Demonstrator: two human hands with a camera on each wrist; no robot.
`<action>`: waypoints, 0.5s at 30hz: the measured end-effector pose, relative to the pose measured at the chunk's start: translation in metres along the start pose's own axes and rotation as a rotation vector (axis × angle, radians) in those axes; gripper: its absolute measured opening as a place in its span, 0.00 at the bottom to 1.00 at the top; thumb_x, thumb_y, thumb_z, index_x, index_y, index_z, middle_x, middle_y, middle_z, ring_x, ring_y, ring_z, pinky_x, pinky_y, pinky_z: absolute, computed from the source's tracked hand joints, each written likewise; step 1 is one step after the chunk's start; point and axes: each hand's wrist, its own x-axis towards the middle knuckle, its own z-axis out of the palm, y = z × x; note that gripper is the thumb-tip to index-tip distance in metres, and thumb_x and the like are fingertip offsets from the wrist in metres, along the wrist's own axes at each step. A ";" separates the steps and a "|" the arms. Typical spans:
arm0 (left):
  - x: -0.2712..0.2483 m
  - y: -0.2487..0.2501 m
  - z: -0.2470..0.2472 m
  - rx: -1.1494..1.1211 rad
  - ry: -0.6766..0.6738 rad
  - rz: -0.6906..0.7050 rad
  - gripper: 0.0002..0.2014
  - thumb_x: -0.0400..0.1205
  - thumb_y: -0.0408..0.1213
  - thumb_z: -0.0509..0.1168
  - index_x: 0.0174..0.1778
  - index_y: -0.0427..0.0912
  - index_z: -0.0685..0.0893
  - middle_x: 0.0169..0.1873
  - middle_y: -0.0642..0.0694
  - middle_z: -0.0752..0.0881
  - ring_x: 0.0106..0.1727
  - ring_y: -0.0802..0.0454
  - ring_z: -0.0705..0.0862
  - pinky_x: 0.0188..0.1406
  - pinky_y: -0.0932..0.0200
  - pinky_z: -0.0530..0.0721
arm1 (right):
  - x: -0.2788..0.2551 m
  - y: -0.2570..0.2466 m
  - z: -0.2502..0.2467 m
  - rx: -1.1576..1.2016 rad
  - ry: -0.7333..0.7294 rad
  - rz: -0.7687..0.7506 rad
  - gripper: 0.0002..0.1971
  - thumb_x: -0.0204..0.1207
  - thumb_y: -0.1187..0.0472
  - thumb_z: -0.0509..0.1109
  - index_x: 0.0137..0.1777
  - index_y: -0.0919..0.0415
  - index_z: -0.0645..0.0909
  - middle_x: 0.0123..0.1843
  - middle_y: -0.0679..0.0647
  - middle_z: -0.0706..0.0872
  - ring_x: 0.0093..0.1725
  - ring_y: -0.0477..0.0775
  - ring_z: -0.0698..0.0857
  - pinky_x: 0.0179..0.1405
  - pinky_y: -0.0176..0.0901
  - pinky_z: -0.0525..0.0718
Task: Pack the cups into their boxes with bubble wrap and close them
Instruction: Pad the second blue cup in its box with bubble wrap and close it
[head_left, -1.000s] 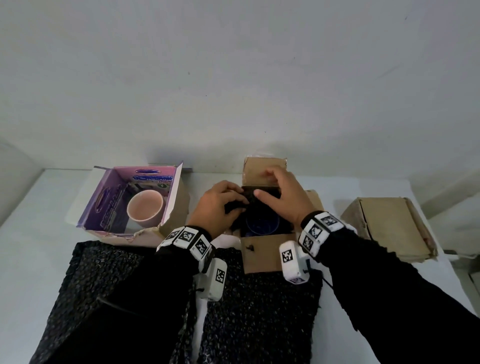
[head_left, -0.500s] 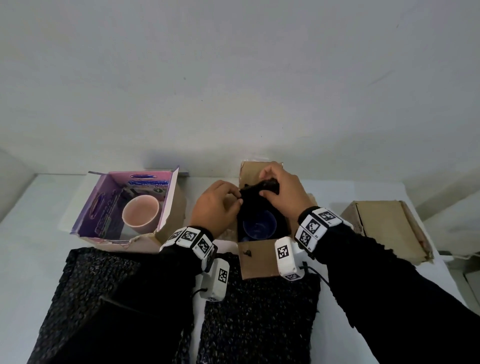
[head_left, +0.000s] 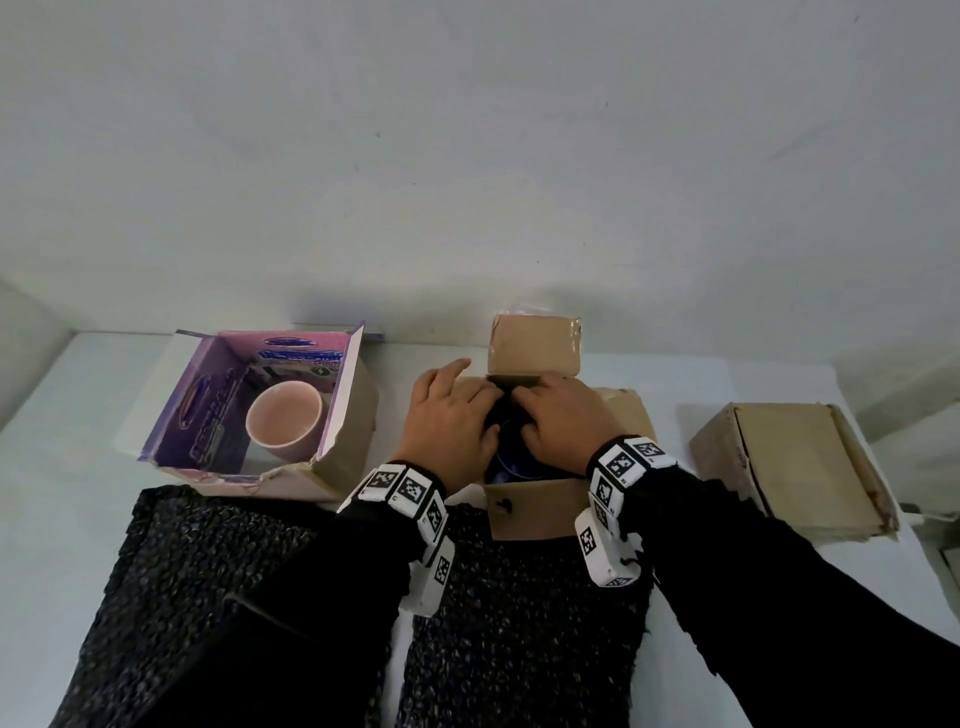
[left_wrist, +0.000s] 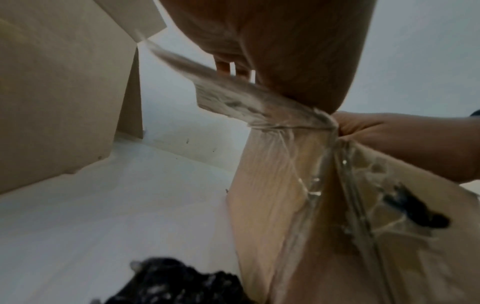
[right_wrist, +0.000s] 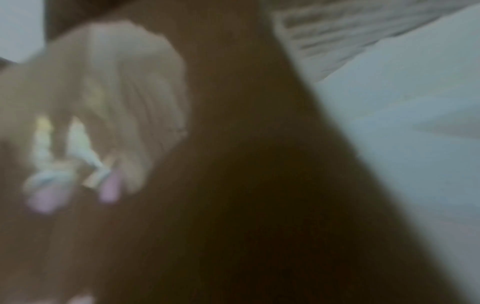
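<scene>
A brown cardboard box (head_left: 540, 506) stands open at the table's middle, its back flap (head_left: 535, 345) upright. A dark blue cup (head_left: 514, 465) sits inside, partly hidden by my hands. My left hand (head_left: 454, 415) and right hand (head_left: 558, 413) meet over the far side of the opening, fingers curled down onto a piece of black bubble wrap (head_left: 501, 402) around the cup. In the left wrist view my left hand (left_wrist: 285, 51) lies over the box's side flap (left_wrist: 233, 98). The right wrist view is blurred.
An open purple box (head_left: 343, 395) at the left holds a pink cup (head_left: 283, 413). A shut brown box (head_left: 795, 467) lies at the right. Two black bubble wrap sheets (head_left: 208, 582) (head_left: 524, 623) lie along the near edge, under my sleeves. A wall stands close behind.
Both hands have come down from holding the black wrap above the box and now press it into the far side, covering more of the blue cup.
</scene>
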 end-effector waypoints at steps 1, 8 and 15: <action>0.001 0.001 -0.001 0.025 -0.025 0.008 0.22 0.74 0.50 0.62 0.64 0.52 0.82 0.62 0.53 0.84 0.76 0.43 0.68 0.73 0.43 0.58 | -0.001 0.000 -0.001 -0.017 -0.023 -0.008 0.14 0.73 0.57 0.63 0.57 0.59 0.79 0.49 0.56 0.87 0.56 0.59 0.78 0.47 0.45 0.68; 0.011 0.008 -0.004 0.222 -0.269 0.063 0.20 0.82 0.49 0.51 0.64 0.54 0.83 0.65 0.55 0.81 0.81 0.42 0.56 0.74 0.30 0.33 | -0.009 0.006 -0.008 -0.109 0.035 0.074 0.11 0.64 0.60 0.68 0.47 0.56 0.79 0.47 0.52 0.86 0.51 0.58 0.79 0.46 0.49 0.70; 0.018 0.017 -0.009 0.245 -0.326 0.019 0.20 0.80 0.49 0.54 0.65 0.52 0.80 0.63 0.52 0.82 0.79 0.42 0.61 0.73 0.28 0.32 | -0.017 0.009 -0.007 -0.237 0.056 0.085 0.10 0.65 0.61 0.69 0.47 0.55 0.85 0.41 0.50 0.89 0.52 0.58 0.80 0.48 0.51 0.65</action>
